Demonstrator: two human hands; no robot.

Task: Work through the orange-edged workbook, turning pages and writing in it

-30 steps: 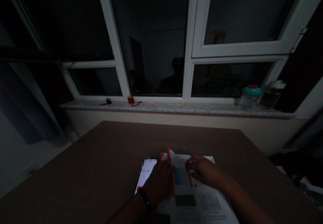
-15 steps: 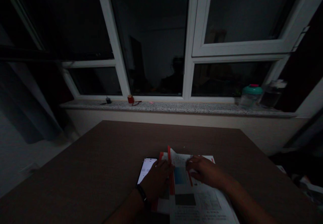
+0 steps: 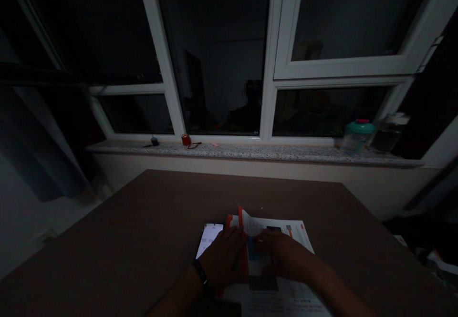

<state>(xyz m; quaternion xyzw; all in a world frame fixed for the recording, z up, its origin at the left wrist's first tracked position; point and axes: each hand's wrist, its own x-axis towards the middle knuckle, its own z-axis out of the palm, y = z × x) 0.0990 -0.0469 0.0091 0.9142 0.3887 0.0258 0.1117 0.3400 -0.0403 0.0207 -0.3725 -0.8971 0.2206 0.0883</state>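
One red-edged, printed white paper booklet [image 3: 272, 295] lies on one brown, flat-topped table [image 3: 143, 240]. Two bare hands rest at the booklet: left hand [image 3: 225, 255] along its red edge, right hand [image 3: 286, 255] over its page; whether either grasps paper, I cannot tell. One lit, black-framed phone [image 3: 209, 236] lies just left of the booklet.

The booklet [image 3: 282, 298] is cut off below, phone [image 3: 210, 233] partly hidden.

I see that the right hand [image 3: 286, 256] has moved leftward over the page [image 3: 265, 302], nearer to the left hand [image 3: 222, 256], covering more of the blue picture [image 3: 253, 251].
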